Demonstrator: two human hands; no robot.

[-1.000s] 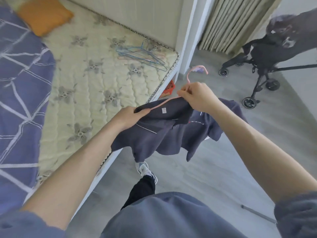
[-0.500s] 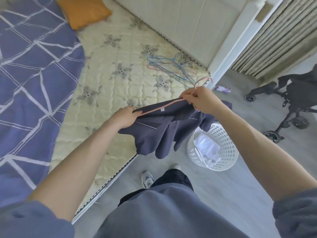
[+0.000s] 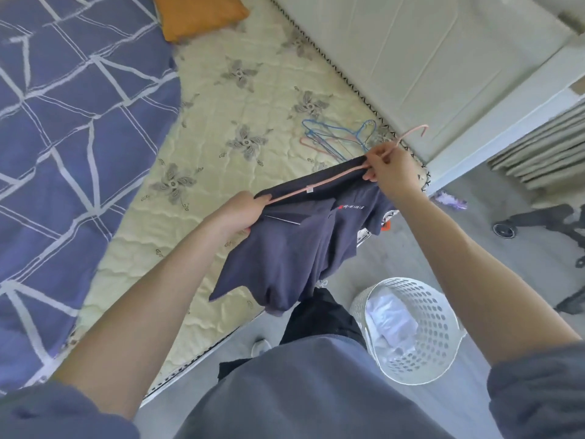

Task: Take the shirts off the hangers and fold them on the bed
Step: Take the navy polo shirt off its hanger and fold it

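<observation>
Shirt (image 3: 300, 248) hangs in the air between both hands, over the bed's near edge, its lower half drooping toward the floor. It sits on a thin pink hanger (image 3: 335, 178), whose arm runs bare along the open collar. The left hand (image 3: 235, 217) grips the shirt's shoulder at the hanger's low end, fingers curled into the cloth. The right hand (image 3: 391, 172) pinches the hanger's neck just under the hook, so the hanger slants up to the right. The shirt is dark navy and soft, with a small white tag inside the collar and a red-and-white chest print. The bed (image 3: 221, 147) shows a cream quilted mattress with grey flowers. A blue duvet (image 3: 63, 137) with white lines covers its left side, and an orange pillow (image 3: 199, 14) lies at the top. Spare hangers (image 3: 332, 139), blue and pink, lie on the mattress just beyond the right hand. A white perforated basket (image 3: 443, 318) holding pale cloth stands on the floor, below and right of the shirt.
</observation>
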